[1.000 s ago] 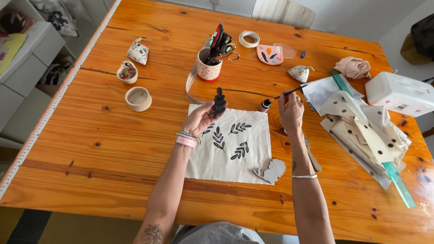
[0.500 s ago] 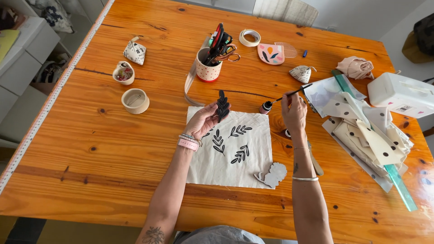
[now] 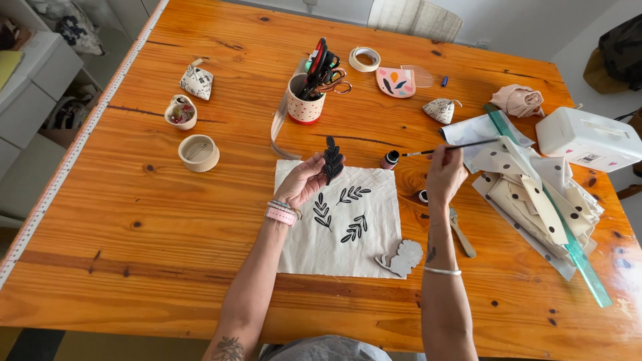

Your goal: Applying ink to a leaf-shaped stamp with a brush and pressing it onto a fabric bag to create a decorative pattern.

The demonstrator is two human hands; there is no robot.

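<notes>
My left hand holds a black leaf-shaped stamp upright above the top edge of a cream cloth that bears three black leaf prints. My right hand grips a thin paintbrush whose tip points left to a small open paint bottle. The bottle's cap lies just below my right hand. A grey flower-shaped cutout rests on the cloth's lower right corner.
A dotted cup of scissors, a tape roll, two small bowls, little fabric pouches and a white box stand around. Spotted fabric pieces and a green ruler lie at the right.
The view has shifted slightly. My left hand has tilted the stamp up a little; my right hand has moved the brush slightly up and right, staying near the paint bottle.
</notes>
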